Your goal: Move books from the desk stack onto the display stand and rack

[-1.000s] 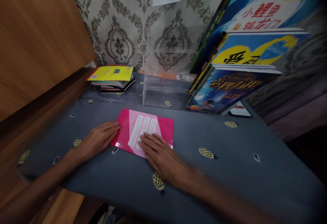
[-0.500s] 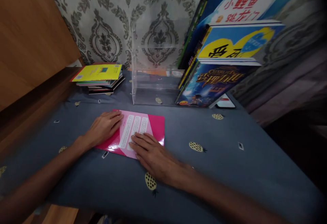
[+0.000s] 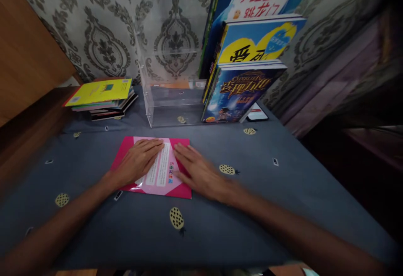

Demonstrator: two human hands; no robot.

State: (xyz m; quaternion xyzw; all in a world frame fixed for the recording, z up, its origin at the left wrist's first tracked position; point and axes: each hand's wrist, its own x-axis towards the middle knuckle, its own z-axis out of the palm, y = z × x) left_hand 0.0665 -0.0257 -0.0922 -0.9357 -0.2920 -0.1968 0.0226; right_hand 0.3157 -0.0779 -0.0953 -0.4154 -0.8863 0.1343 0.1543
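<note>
A thin pink book (image 3: 179,188) with white text panels lies flat on the blue cloth in front of me. My left hand (image 3: 138,160) rests across its left half, fingers stretched out and pointing to the upper right. On the right part of the cover lies my right hand (image 3: 198,169), its fingers extended toward the upper left. Both hands press flat without gripping, and they hide parts of the cover. Small coloured lettering shows between them.
Behind stands a clear acrylic rack (image 3: 149,99) with several upright books (image 3: 239,93) at its right. A pile of books topped by a yellow one (image 3: 100,92) lies at the left. A phone (image 3: 257,113) sits behind the upright books. Pineapple-print cloth (image 3: 245,217) covers the table.
My left hand has slid from the book's left edge toward its middle. My right hand has moved up and to the right on the cover. The camera view has shifted to the right.
</note>
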